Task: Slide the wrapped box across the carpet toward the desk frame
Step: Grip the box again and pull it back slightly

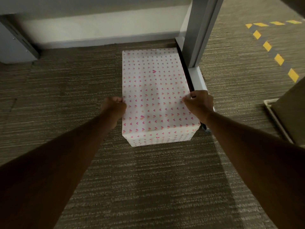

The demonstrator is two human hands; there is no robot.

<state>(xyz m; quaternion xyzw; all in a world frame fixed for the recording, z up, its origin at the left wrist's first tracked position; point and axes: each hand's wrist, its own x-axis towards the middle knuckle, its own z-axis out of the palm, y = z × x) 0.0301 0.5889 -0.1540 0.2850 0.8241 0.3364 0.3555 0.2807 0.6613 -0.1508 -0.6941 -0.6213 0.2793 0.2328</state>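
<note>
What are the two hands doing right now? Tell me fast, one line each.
Left hand: closed on the left edge of the wrapped box.
Right hand: closed, pinching the box's right edge.

Yellow-black floor tape point(273, 52) far right; white wall point(99, 28) behind.

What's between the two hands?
The wrapped box: the left hand grips its left edge, the right hand its right edge, seen in the head view.
</note>
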